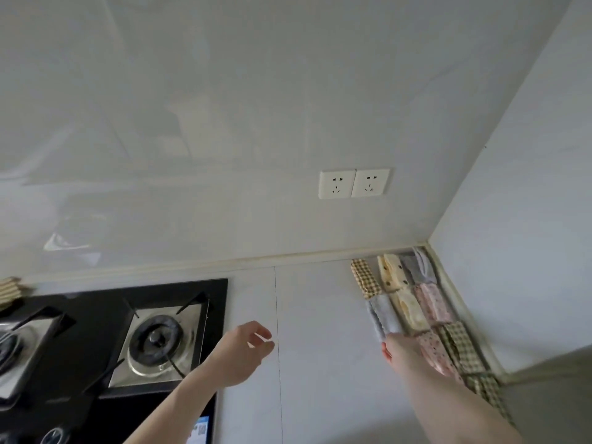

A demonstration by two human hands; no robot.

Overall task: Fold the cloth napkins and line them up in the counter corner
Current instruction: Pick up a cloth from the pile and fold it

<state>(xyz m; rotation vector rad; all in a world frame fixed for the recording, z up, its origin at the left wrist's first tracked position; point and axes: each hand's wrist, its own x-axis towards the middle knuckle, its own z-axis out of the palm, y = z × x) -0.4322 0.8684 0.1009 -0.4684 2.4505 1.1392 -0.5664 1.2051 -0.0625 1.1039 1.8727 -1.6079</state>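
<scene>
Now, the scene: a pale counter (320,315) seen from above, meeting two walls in its far right corner.
Napkins: folded cloth napkins (416,302) lie in rows in that corner, packed side by side along the right wall, in checked, yellow, grey, pink and dotted fabrics.
Napkin in hand: a grey folded napkin (382,317) sits at the left edge of the group, just nearer than a brown checked napkin (363,278).
Right hand: the right hand (405,350) reaches in from the near right, fingertips at the near end of the grey napkin; whether it pinches the cloth or only presses it, I cannot tell.
Left hand: the left hand (243,350) hovers over bare counter, fingers loosely curled, holding nothing.
Other things: a black gas hob (96,341) on the left, twin wall sockets (354,183) on the far wall.
Step, as I judge it: seating the grey napkin in line.
Doing it well: slide it flush against its yellow neighbour, ends level with that row, and press flat so the fold stays closed before letting go.
</scene>
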